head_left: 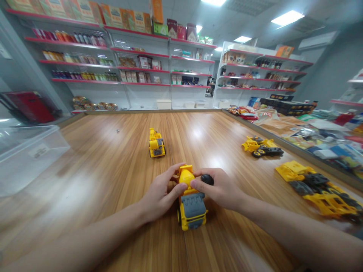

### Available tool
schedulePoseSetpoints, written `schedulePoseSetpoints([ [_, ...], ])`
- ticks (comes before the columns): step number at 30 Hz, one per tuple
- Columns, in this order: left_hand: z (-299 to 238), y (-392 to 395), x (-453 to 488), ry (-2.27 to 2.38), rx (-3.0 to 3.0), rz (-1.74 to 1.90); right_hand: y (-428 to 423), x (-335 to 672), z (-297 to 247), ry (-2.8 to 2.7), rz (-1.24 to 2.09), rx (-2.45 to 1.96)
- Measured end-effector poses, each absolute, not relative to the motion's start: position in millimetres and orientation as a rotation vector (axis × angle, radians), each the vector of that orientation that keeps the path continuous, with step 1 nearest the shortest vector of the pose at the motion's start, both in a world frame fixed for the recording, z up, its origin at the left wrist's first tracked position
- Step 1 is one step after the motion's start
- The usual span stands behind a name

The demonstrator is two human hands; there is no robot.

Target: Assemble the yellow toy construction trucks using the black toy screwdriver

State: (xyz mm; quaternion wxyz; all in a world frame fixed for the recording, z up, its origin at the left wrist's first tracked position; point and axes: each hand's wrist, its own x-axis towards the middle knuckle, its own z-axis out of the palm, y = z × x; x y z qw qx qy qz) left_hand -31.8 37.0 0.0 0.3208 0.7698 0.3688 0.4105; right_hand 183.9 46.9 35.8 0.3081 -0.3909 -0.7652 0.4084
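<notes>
A yellow toy mixer truck [190, 206] with a grey cab stands on the wooden table [113, 166] right in front of me. My left hand [159, 194] is curled against its left side, fingers on the yellow drum. My right hand [219, 189] grips the truck from the right, thumb on the drum, with a black wheel [207, 179] showing between its fingers. A second small yellow truck [156, 143] stands farther back at the middle of the table.
A yellow loader toy [261, 146] and a pile of yellow and grey toy parts [320, 189] lie along the table's right side. A clear plastic bin [27, 155] sits at the left edge. Packaged goods cover the counter at right; store shelves line the back wall.
</notes>
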Motion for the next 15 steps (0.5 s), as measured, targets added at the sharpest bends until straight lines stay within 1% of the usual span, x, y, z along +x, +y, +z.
schedulePoseSetpoints([
  [8, -7.6, 41.5, -31.8, 1.014, 2.027, 1.094, 49.2, 184.5, 33.9, -2.01, 1.258, -1.004],
  [15, -8.9, 41.8, -31.8, 1.036, 2.026, 1.106, 46.5, 182.5, 35.2, -1.967, 1.221, -1.009],
])
